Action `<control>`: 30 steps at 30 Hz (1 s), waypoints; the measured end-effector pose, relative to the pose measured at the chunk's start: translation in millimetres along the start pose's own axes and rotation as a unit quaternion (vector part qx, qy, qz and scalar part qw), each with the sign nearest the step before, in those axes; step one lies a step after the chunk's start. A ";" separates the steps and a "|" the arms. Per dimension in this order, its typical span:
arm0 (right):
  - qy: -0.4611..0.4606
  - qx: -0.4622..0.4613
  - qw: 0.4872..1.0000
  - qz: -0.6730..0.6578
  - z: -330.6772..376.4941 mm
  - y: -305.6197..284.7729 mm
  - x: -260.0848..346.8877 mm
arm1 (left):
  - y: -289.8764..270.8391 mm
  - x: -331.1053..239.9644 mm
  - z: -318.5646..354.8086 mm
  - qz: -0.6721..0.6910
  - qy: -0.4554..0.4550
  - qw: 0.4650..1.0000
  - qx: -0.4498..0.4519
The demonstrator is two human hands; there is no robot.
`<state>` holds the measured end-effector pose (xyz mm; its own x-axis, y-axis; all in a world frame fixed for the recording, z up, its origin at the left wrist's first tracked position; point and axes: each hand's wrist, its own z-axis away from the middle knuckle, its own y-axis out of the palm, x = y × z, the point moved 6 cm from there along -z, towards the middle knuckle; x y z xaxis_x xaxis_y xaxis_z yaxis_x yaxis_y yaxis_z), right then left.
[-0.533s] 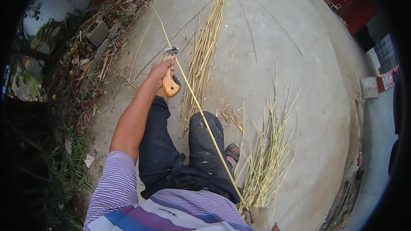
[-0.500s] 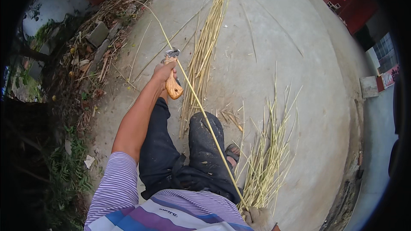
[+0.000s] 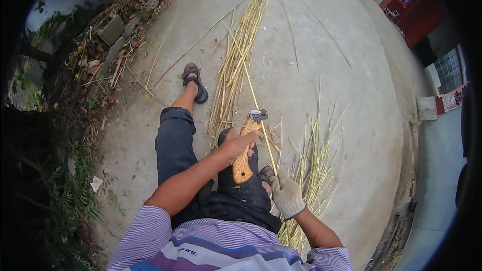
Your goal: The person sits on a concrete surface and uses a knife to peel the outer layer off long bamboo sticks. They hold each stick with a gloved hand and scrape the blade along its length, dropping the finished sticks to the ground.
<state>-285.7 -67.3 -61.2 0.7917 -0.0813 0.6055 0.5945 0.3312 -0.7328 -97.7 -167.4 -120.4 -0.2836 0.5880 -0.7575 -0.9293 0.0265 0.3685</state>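
My bare left hand [image 3: 240, 143] is closed round the wooden handle of a hand tool [image 3: 242, 169] with a grey metal head. A long yellowish stalk [image 3: 269, 149] passes through or against that head; I cannot tell which. Its near end is gripped in my right hand [image 3: 287, 196], which wears a pale knitted glove. The stalk slants away to the far left, above a long bundle of similar stalks [image 3: 233, 80] lying on the ground. Beside my right hand lies a second pile of thin, greenish-yellow stalks [image 3: 321, 165].
Grey concrete [image 3: 371, 120] spreads ahead and to the right. Broken blocks [image 3: 111, 31], dry litter and green plants [image 3: 75, 183] line the left edge. My sandalled left foot [image 3: 195, 81] is stretched forward. A wall with a red door [image 3: 414, 7] stands at the far right.
My left hand and the tool have come nearer and to the right along the stalk. My gloved right hand has moved up and forward, so the two hands are now close together.
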 end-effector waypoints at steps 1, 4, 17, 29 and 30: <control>0.017 0.031 0.999 0.035 12.6 -0.2 -1.7 | -7.8 2.6 -5.4 0.002 -0.042 0.999 0.021; -0.002 0.106 0.989 0.102 87.1 -2.3 6.6 | -110.4 -24.7 -67.9 0.135 0.059 0.982 -0.116; 0.000 0.079 0.996 0.031 83.3 -27.8 10.1 | -97.8 -56.4 -48.1 0.083 0.037 0.990 -0.111; -0.047 0.117 0.986 0.109 172.4 -59.2 0.9 | -399.7 -137.0 -72.4 0.216 0.174 0.916 -0.289; -0.038 0.120 0.986 0.108 177.5 -63.1 3.3 | -434.7 -149.9 -64.8 0.233 0.200 0.896 -0.319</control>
<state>-345.5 78.3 42.2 0.8781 0.0840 0.4710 0.3547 0.5464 -0.7587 333.4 -319.5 -202.0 -0.6198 0.0738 -0.7813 -0.5973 -0.6902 0.4086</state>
